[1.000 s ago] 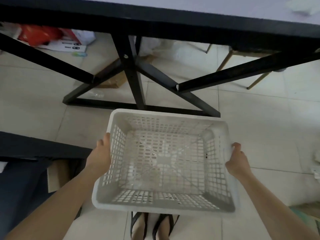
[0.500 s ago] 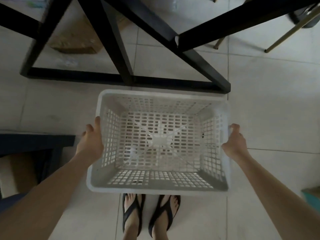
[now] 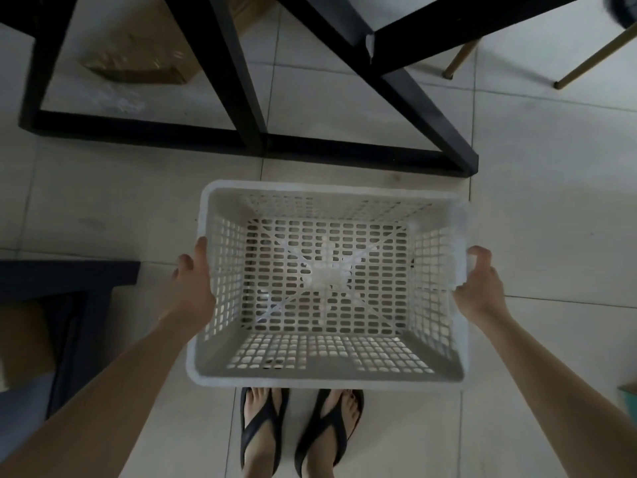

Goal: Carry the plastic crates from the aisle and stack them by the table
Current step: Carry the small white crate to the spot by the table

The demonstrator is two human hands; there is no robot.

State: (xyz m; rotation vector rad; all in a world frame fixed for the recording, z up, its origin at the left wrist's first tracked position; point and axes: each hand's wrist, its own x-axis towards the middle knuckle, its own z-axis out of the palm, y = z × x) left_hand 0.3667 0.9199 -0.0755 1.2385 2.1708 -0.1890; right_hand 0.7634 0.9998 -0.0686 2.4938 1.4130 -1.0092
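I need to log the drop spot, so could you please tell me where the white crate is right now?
In the head view, the white crate sits centre frame, held between the left hand and right hand, above the sandalled feet, just short of the black table base.

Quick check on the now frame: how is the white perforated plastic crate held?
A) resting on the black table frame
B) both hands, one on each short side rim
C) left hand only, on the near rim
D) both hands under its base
B: the left hand and right hand each grip a side rim of the white perforated plastic crate.

no readable text, labels, brands or numbers anywhere in view
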